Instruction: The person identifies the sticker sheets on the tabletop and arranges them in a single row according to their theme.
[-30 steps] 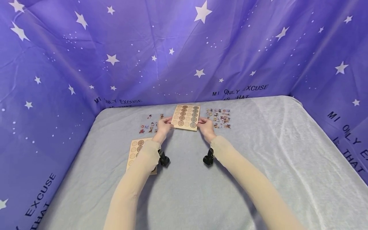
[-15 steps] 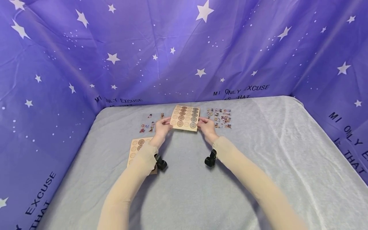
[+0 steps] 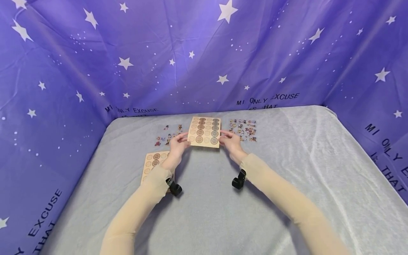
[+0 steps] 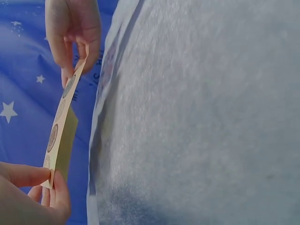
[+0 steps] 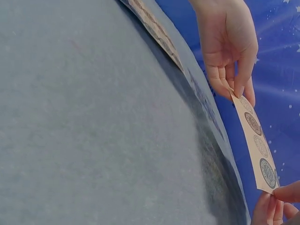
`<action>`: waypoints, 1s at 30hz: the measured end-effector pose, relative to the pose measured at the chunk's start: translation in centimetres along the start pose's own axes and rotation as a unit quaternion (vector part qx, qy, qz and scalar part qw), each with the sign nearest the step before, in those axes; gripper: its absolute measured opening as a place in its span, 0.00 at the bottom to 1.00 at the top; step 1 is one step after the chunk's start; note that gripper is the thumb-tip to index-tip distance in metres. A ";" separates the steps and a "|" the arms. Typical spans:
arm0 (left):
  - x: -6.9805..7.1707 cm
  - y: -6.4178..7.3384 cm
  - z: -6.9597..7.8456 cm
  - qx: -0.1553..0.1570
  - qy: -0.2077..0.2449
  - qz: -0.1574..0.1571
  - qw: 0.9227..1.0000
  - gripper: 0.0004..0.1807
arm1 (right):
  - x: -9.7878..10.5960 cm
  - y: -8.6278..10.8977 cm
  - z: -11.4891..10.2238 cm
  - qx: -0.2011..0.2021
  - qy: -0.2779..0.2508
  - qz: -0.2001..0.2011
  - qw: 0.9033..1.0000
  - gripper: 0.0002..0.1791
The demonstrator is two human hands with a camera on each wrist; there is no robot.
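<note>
Between my two hands I hold up a beige sheet of round stickers [image 3: 204, 131], printed with columns of pale, brown and grey-green circles. My left hand [image 3: 177, 147] pinches its left edge, thumb on the printed face, as the left wrist view shows. My right hand [image 3: 233, 146] pinches the opposite edge; in the right wrist view its fingers [image 5: 271, 210] grip a corner of the sheet. Seen edge-on in the left wrist view, the sheet bows slightly, and a yellowish plain surface [image 4: 68, 145] shows behind its printed face.
A second round-sticker sheet [image 3: 148, 166] lies on the grey cloth [image 3: 204, 209], partly under my left forearm. Clear sheets of small colourful figure stickers lie at the back, one at left [image 3: 157, 143] and one at right [image 3: 250, 131]. A purple starry curtain [image 3: 197, 81] encloses the table.
Both hands keep their hold on the sticker sheet. It has shifted slightly left and towards me, and its face shows a little taller. My wrists have moved apart and nearer.
</note>
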State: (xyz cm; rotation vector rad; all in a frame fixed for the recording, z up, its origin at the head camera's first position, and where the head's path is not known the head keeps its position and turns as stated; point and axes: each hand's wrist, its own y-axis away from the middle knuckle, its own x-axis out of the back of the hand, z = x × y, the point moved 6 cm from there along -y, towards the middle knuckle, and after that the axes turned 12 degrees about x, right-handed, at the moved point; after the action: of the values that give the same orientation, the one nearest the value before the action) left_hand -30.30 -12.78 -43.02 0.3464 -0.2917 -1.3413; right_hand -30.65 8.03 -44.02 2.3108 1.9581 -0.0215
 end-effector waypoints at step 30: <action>2.9 5.0 -1.8 0.000 0.023 -0.002 1.000 0.23 | -0.1 5.1 -0.7 -0.040 -0.057 -0.075 0.995 0.27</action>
State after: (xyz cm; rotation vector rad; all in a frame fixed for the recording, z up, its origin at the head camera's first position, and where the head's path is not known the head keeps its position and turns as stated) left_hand -24.49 -14.50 -42.59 0.3785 -0.2522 -1.3351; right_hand -25.67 7.17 -42.89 2.0615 2.0311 -0.0849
